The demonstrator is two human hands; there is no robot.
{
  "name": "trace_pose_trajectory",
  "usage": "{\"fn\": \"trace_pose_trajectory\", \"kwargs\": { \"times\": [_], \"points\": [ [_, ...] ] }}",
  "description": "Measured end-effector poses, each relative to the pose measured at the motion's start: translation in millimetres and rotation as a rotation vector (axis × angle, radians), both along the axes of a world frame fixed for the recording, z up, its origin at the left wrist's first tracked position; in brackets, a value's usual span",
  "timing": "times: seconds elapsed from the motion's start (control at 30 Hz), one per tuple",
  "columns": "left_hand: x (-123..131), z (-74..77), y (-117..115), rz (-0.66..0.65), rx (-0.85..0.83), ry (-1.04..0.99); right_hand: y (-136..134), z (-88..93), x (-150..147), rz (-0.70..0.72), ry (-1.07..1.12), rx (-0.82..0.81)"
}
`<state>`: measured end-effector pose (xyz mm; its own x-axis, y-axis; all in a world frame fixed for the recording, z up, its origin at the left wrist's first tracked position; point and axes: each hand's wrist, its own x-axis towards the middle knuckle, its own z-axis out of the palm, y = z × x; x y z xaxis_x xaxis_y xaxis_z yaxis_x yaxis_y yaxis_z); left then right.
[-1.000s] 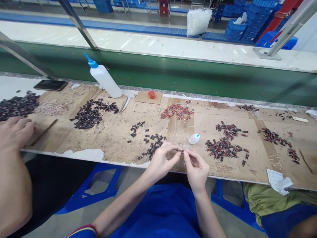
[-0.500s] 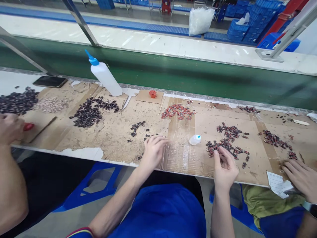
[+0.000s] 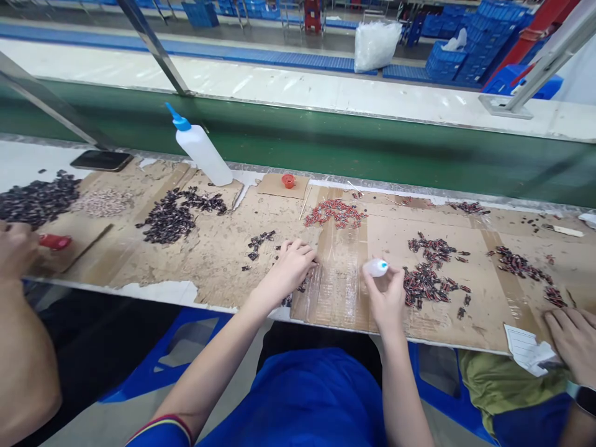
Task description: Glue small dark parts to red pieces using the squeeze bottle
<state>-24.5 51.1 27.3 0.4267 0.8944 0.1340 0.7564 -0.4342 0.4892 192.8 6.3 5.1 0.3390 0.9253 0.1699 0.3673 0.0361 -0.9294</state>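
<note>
My right hand (image 3: 387,301) is closed around a small white squeeze bottle (image 3: 374,267) with a blue tip, held just over the cardboard (image 3: 344,298). Right beside it lies a pile of small black-and-red parts (image 3: 421,282). My left hand (image 3: 292,270) rests low over the cardboard with its fingers curled together; what they hold, if anything, is too small to name. Small black pieces (image 3: 258,242) are scattered to its left, and some show under its palm. Farther back is a heap of small red parts (image 3: 335,213).
A large white bottle (image 3: 205,155) with a blue nozzle stands at the back left, near a red cap (image 3: 288,180) and a black heap (image 3: 170,217). Co-workers' hands are at the left (image 3: 16,248) and right (image 3: 575,338). A phone (image 3: 102,160) lies far left.
My right hand has moved left from the black-and-red pile and taken hold of the small bottle. My left hand has shifted slightly right, its fingers now more curled.
</note>
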Motion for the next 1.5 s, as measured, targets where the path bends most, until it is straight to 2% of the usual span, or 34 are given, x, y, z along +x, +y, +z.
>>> {"fn": "trace_pose_trajectory", "kwargs": {
  "times": [0.13, 0.23, 0.33, 0.57, 0.67, 0.77, 1.0, 1.5],
  "points": [
    [18, 2.0, -13, -0.043, -0.111, -0.203, -7, 2.7, 1, -0.08, 0.278, 0.007],
    [34, -3.7, -22, -0.088, -0.183, -0.296, -12, 2.4, 6, -0.155, 0.321, 0.082],
    [45, -13.5, -28, -0.059, -0.222, -0.316, -15, 1.2, 12, -0.199, 0.397, 0.115],
    [41, -26.7, -35, 0.149, -0.012, -0.237, -13, -1.5, 8, -0.293, 0.636, 0.129],
    [34, -29.7, -36, 0.115, -0.003, -0.239, -13, -3.7, 2, -0.316, 0.603, 0.061],
    [30, -33.6, -37, 0.078, -0.009, -0.261, -14, -2.2, -4, -0.271, 0.467, -0.017],
    [36, -37.4, -38, 0.091, -0.01, -0.3, -17, 6.4, -10, -0.191, 0.277, -0.037],
    [40, -29.3, -40, 0.155, -0.093, -0.328, -15, 7.2, -11, -0.13, 0.184, -0.087]
  ]
}}
